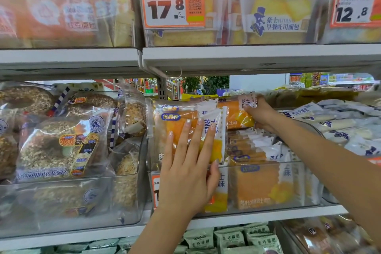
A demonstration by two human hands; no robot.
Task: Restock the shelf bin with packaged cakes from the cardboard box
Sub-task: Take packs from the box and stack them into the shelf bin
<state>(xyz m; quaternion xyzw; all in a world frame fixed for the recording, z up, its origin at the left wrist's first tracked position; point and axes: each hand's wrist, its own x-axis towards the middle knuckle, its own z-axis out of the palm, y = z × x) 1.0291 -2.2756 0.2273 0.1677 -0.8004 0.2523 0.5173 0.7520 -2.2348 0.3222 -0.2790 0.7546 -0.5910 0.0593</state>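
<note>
Left hand (185, 173): flat, fingers straight, pressing upright orange clear-wrapped cake packet (175, 130); right hand (260, 116), at two o'clock, grasping second orange packet (237, 117) over clear plastic shelf bin (268, 187).

The scene is lit brightly and evenly from above, and only soft shadows are cast under the shelf edges (226, 55). Pale glare is spread over the clear bin fronts (68, 198) and the plastic wrappers. Motion blur is seen at the upper left and far right of the frame, while the price tag (172, 5) is rendered sharply. Straight lines are bowed by wide-angle distortion toward the edges.
</note>
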